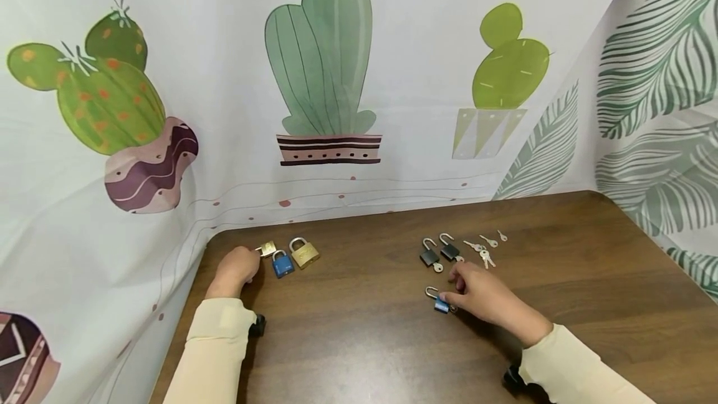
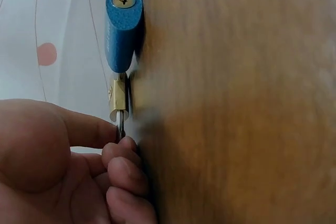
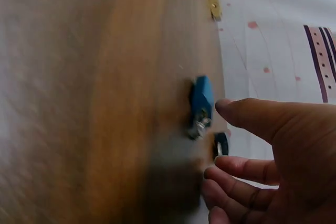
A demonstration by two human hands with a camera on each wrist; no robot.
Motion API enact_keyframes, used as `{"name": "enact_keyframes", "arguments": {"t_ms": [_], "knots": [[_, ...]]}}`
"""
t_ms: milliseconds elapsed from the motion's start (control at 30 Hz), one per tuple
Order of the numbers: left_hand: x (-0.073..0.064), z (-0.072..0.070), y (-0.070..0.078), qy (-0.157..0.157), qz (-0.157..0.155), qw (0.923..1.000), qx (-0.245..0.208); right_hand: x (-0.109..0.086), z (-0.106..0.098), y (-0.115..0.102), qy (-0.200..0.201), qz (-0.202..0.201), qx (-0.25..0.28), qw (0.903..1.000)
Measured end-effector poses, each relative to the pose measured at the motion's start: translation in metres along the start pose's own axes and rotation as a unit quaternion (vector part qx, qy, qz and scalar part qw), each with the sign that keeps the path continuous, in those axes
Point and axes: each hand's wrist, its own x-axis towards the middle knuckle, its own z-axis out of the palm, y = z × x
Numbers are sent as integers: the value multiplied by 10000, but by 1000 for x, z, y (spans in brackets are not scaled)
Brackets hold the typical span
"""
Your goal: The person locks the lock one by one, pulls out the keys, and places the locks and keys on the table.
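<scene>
My left hand (image 1: 237,268) is at the table's far left, pinching the metal shackle of a small brass padlock (image 2: 120,95) between thumb and fingers. Right beside that lock lie a blue padlock (image 1: 283,264) with its keyhole facing the left wrist camera, and a larger brass padlock (image 1: 305,254). Over on the right, my right hand (image 1: 487,295) hovers with loosely bent fingers and thumb spread apart. Its thumb tip is close to a small blue padlock (image 3: 201,95), whose shackle is unlatched and which has a key (image 3: 199,124) in it.
Two black padlocks, one at left (image 1: 429,258) and one at right (image 1: 450,252), lie with raised shackles and keys beyond my right hand. Several loose keys (image 1: 485,257) are to their right. A cactus-print cloth (image 1: 421,186) hangs behind the wooden table (image 1: 359,329).
</scene>
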Motion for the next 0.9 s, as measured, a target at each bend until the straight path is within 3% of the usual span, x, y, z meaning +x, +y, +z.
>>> {"name": "enact_keyframes", "arguments": {"t_ms": [533,900], "knots": [[0,1,4,52,127,9995,270,-14,17,-14,193,-949,88,9953],[4,3,2,76,358,9971,660,-17,19,-16,-72,-821,231,9963]]}}
